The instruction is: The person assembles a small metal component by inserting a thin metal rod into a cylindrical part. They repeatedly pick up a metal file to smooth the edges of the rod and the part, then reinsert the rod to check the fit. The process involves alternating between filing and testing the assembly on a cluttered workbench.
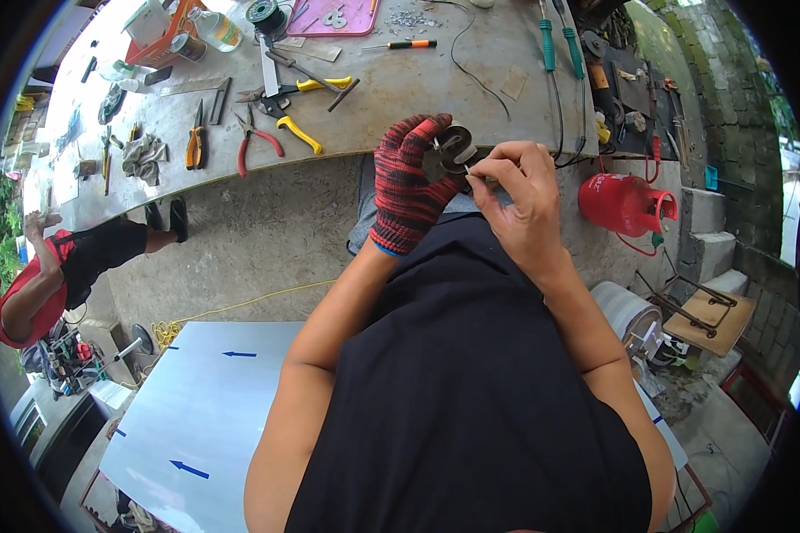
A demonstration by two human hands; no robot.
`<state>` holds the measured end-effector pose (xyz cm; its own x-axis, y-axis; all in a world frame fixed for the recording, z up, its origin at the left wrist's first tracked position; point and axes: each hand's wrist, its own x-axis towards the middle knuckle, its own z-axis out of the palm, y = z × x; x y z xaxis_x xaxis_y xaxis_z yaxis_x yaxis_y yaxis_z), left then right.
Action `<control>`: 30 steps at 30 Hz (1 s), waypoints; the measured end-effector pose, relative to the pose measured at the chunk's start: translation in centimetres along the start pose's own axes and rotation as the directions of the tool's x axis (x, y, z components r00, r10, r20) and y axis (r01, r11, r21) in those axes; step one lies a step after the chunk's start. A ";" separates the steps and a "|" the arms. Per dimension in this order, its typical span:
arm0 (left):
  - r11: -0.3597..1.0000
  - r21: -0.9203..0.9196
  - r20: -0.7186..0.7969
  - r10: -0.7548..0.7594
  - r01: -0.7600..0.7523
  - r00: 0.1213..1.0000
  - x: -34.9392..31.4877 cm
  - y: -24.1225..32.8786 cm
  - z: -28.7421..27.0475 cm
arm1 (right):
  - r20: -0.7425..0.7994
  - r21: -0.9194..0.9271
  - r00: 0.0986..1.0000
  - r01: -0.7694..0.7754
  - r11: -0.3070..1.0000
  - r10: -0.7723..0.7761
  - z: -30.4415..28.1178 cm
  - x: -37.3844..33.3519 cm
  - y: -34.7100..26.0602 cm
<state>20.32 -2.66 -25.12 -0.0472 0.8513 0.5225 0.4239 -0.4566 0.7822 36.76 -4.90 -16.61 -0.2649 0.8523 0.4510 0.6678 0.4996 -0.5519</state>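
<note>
My left hand (407, 186) wears a red and black knit glove. Its fingers are closed around a dark round metal part (454, 140) with curved, ring-like sides, just past the front edge of the workbench (400, 99). From the right, my bare right hand (526, 204) pinches a small thin pale piece (468, 169) between thumb and forefinger, right against the metal part. Whether that piece is attached to the part I cannot tell. Gloved fingers hide some of the metal.
Yellow-handled snips (295, 129), red pliers (260, 138), orange pliers (196, 147) and a screwdriver (412, 44) lie on the bench. Two green-handled tools with cords (548, 49) lie at right. A red gas cylinder (612, 202) is below them. Another person (40, 289) stands left.
</note>
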 end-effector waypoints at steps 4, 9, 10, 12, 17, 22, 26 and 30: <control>1.000 0.002 0.017 -0.009 0.009 1.000 0.0 0.1 -0.1 | -0.009 0.006 1.000 -0.013 1.000 0.013 0.1 -0.1 0.1; 0.997 -0.020 0.052 -0.074 0.075 0.996 0.0 0.2 -0.1 | 0.001 0.013 0.999 -0.042 0.999 0.042 0.1 -0.2 0.2; 0.994 -0.020 0.068 -0.106 0.108 0.992 -0.1 0.1 0.0 | 0.005 0.013 0.999 -0.050 0.999 0.050 0.1 -0.3 0.3; 0.982 -0.012 0.134 -0.183 0.187 0.974 0.0 0.2 -0.1 | -0.014 0.034 0.996 -0.085 0.996 0.086 0.1 -0.2 0.4; 0.913 0.039 0.320 -0.396 0.405 0.861 0.0 0.3 -0.7 | -0.013 0.018 0.991 -0.134 0.991 0.135 -0.3 -0.2 1.3; 0.884 -0.016 0.321 -0.439 0.468 0.839 -0.4 -0.2 -0.6 | -0.009 0.010 0.988 -0.151 0.988 0.152 -0.5 -0.3 1.6; 0.908 0.044 0.298 -0.411 0.417 0.862 0.0 0.0 -0.9 | -0.008 0.027 0.986 -0.167 0.986 0.167 -0.3 -0.4 1.7; 0.927 0.125 0.277 -0.376 0.354 0.884 0.5 0.4 -1.2 | -0.003 0.037 0.986 -0.168 0.985 0.169 -0.1 -0.3 1.7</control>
<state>19.40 -2.73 -24.21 0.0499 0.9960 0.0741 0.4895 -0.0891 0.8674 38.01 -4.32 -17.59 -0.1462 0.9239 0.3537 0.6767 0.3542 -0.6455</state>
